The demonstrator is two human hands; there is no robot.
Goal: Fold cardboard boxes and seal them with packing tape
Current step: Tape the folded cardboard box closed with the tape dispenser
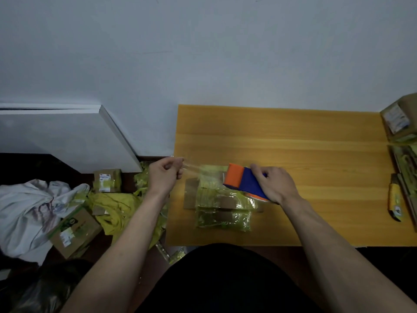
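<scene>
Place: a makeshift home packing corner, not a shop floor.
Work surface: small wooden bench (293,136) pushed against a bare painted wall (203,53).
Floor: labelled cardboard parcels (74,231), yellow-green tape scraps (117,208), crumpled white cloth (27,213).
Right edge: more taped boxes (400,119).

Head camera looks steeply down, close above table (293,132).

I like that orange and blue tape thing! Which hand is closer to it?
Right. The right hand grips the tape dispenser itself. The left hand is off to its left, pinching the pulled-out clear tape.
</scene>
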